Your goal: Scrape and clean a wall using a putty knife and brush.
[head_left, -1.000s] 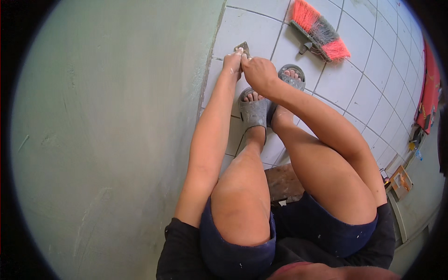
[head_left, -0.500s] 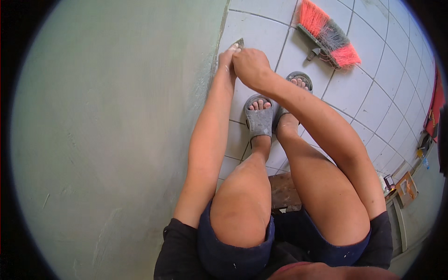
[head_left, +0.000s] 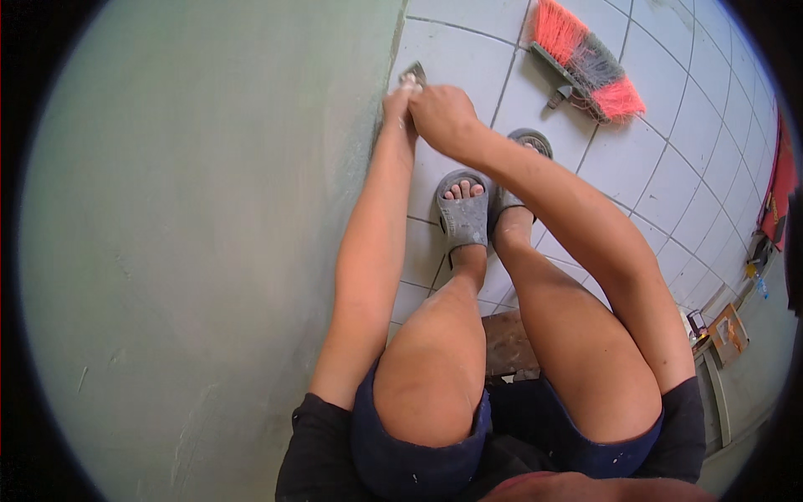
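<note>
You hold a small flat grey metal scraper blade (head_left: 416, 74) at the base of the pale green plastered wall (head_left: 209, 251), right where the wall meets the white tiled floor (head_left: 468, 50). The blade tip shows just beyond your knuckles, lying on the seam between wall and floor.

Your left hand (head_left: 400, 100) sits against the wall, fingers curled narrowly around the tool's near end. Your right hand (head_left: 443, 117) lies just beside it on the side away from the wall, touching the left hand, fingers closed over the same tool. How the handle sits in the palms cannot be told; the hands cover it.

The step in hand appears to be scraping or cleaning along the wall-floor joint. Judged from the grip, the next move calls for steady two-handed pressure with the blade kept low against the seam.

Away from the wall, your feet in grey rubber slide sandals (head_left: 462, 219) stand on the tiles, close to the hands. Further from the wall lies a broom head with orange and grey bristles (head_left: 590, 71), well apart from the scraper. You sit on a low brown wooden stool (head_left: 510, 345), near the wall.
</note>
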`<state>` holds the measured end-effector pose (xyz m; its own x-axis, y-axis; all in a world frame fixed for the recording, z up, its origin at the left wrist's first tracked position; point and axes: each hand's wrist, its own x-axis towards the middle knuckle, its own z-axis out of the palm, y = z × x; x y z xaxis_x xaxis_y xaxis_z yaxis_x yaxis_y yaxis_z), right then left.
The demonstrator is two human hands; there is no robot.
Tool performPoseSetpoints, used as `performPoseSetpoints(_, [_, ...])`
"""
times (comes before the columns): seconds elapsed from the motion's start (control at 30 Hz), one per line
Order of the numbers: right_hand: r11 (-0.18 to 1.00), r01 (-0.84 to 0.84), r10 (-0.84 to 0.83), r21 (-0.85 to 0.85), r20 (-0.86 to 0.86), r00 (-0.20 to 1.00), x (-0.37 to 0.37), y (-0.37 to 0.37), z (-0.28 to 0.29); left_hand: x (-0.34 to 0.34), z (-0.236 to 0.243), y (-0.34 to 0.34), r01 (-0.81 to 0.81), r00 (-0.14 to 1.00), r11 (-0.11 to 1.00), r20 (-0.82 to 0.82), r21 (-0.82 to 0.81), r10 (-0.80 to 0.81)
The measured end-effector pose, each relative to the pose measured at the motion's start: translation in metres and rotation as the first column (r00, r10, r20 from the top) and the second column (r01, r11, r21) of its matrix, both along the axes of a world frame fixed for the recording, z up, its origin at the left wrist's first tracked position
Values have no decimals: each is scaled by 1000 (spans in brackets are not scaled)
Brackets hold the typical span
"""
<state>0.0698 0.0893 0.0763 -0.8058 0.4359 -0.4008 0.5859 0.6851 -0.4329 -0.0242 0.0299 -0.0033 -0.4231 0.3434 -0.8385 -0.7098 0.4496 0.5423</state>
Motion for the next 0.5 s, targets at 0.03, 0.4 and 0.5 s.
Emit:
performPoseSetpoints(0.03, [1000,-1,1,11,-3,1000,-3,1,0,-5,-2,0,-21,999,999,51,47,19])
performPoseSetpoints(0.4, [1000,29,-29,13,-28,999,-14,8,-6,-17,-28,8,-74,991,995,118,61,66])
performPoseSetpoints(0.5, [1000,19,-20,16,47,999,-19,5,-8,-18,-30,6,-65,995,997,75,35,62])
